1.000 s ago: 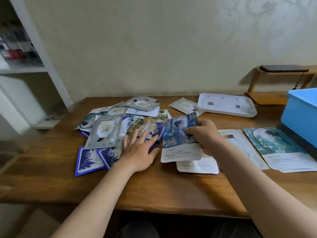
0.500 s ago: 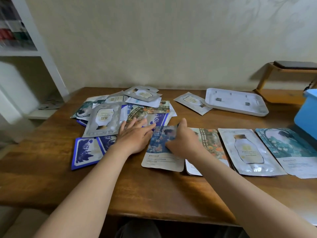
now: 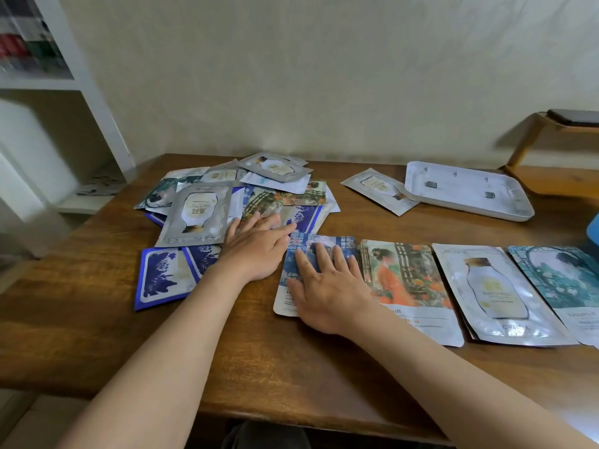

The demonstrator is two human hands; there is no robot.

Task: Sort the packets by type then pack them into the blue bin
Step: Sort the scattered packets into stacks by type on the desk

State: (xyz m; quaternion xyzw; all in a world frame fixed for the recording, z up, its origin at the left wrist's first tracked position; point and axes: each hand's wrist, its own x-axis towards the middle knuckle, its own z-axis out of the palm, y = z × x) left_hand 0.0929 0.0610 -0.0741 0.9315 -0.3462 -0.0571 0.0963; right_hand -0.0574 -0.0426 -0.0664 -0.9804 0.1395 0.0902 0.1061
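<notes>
head view, wooden table (image 3: pixel 97 335), cream wall (image 3: pixel 324 76), left hand (image 3: pixel 256 251), right hand (image 3: pixel 327 290), fingers (image 3: pixel 325 259) spread on packets (image 3: pixel 194 215)

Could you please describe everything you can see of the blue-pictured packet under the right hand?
The blue-pictured packet is a flat, glossy sachet with a blue painted scene above and a white strip of small print at its near end. It lies flat on the wooden table, leftmost in the sorted row, its right edge against the orange-dress packet. The right hand rests on it with straight, spread fingers, hiding much of the picture. The left hand lies beside its far-left corner.
</notes>
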